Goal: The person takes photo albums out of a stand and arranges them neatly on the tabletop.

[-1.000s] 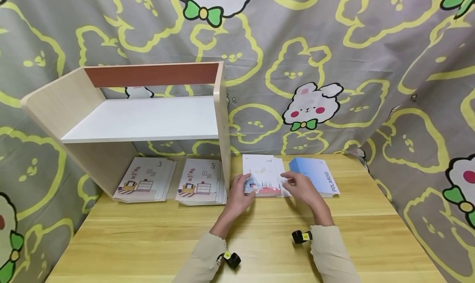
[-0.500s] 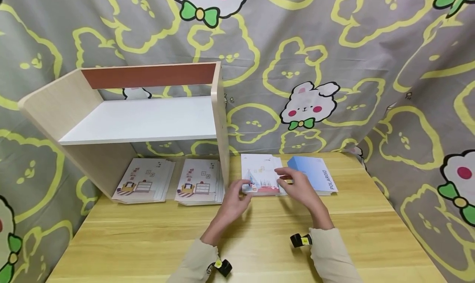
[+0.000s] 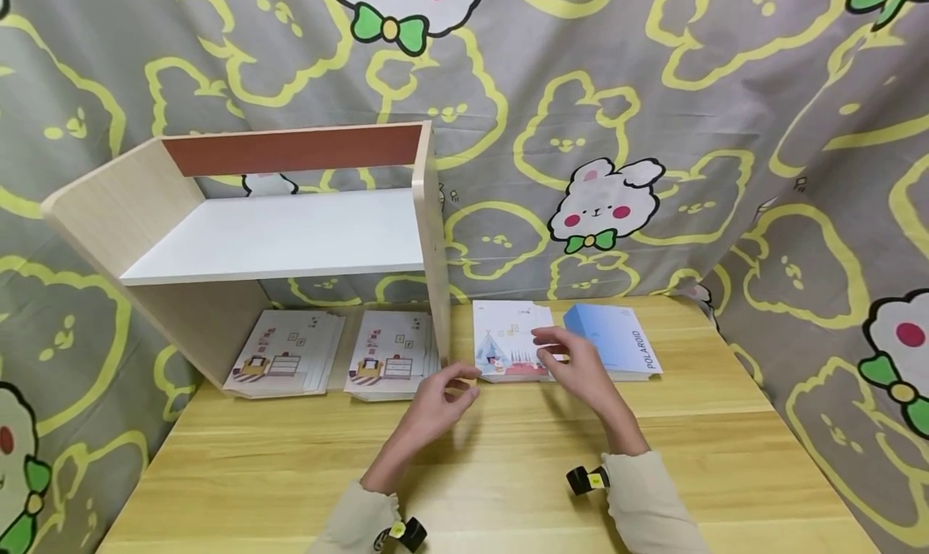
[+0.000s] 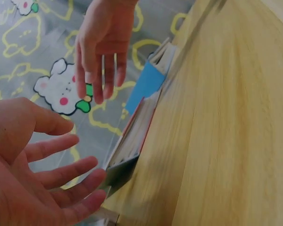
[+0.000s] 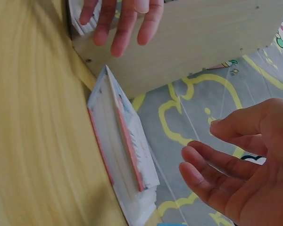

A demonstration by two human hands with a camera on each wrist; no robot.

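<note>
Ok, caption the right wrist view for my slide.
Right hand and left hand, both empty, near a book lying on a wooden table.

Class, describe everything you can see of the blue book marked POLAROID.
The blue book has a paper-like cover, paler toward its near edge, with dark POLAROID lettering running up the right side. A plain blue spine forms its left side; pale page edges show on its near side. It lies front cover up on the wooden table, right of the white book with a tent picture; whether they touch is unclear. The right hand is close but apparently not touching it.
</note>
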